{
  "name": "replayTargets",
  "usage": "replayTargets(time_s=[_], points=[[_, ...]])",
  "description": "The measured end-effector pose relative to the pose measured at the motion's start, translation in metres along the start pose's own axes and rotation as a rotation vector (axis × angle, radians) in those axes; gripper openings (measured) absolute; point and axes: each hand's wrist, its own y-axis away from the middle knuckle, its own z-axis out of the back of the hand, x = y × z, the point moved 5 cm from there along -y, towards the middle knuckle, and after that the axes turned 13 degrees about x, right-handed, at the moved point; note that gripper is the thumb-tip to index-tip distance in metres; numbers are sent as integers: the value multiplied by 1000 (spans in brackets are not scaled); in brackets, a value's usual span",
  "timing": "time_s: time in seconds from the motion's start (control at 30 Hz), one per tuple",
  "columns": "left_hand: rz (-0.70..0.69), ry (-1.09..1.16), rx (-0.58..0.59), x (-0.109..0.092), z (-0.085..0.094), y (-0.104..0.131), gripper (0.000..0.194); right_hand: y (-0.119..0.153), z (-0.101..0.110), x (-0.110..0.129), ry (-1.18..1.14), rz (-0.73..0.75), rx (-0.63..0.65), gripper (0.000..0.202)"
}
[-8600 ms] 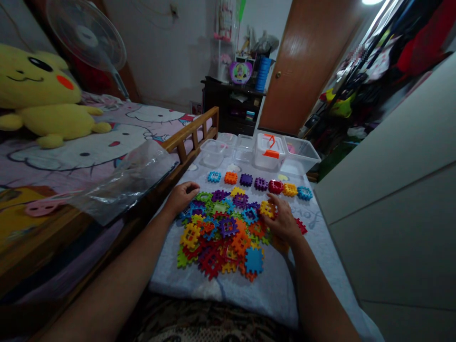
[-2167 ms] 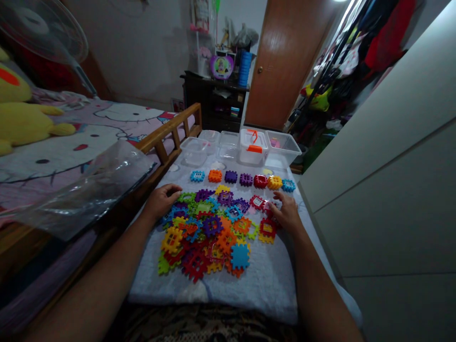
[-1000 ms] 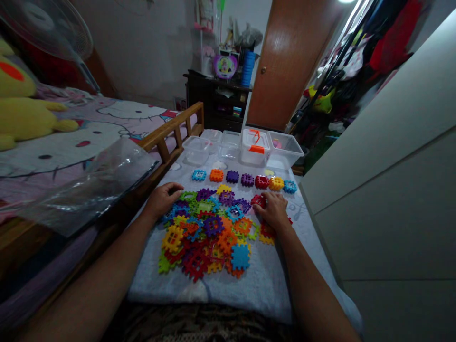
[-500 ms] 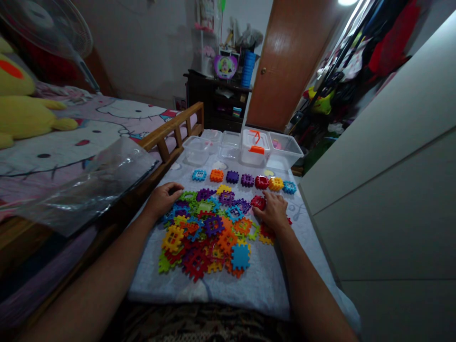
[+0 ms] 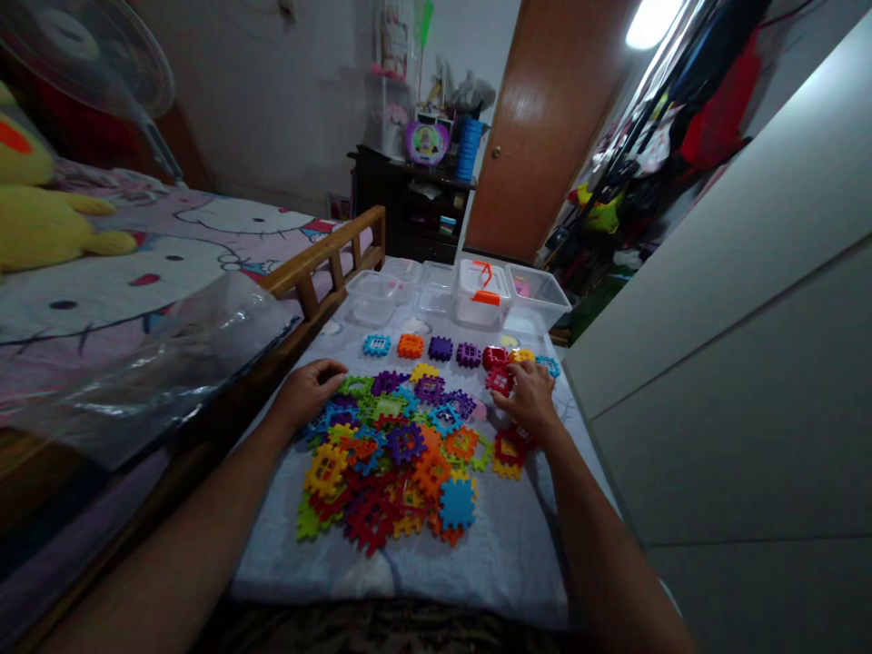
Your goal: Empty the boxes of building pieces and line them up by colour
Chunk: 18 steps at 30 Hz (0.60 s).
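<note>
Right hand (image 5: 532, 400) pinches a red tile (image 5: 500, 381) tilted up (squarish; no long axis); left hand (image 5: 305, 392) rests loosely curled.

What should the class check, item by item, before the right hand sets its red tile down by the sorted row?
1. Right hand grips the red tile: ok.
2. Red stack in the row lies just beyond the tile, uncovered: ok.
3. Left hand rests at the pile of tiles, away from the row: ok.
4. Yellow stack and blue stack are partly hidden by the right hand: cannot tell whether they are touched.
5. Clear tubs stand behind the row, apart from it: ok.
</note>
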Motion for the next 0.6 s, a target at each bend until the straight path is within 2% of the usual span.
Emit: replayTargets(time_s=[0.07,0.13,0.3,0.43,0.6], points=[[0,4,2,0,0,0,42,-19,12,-9,-5,51,-41,53],[1,5,1,1,-1,-1,42,-40,21,-17,4,88,-25,52],[-5,-8,0,5,-1,-1,43,-83,23,-29,59,131,132,51],[4,-12,1,5,0,0,43,-97,16,-34,69,133,254,52],[20,2,3,3,0,1,44,-101,12,-32,79,143,300,52]])
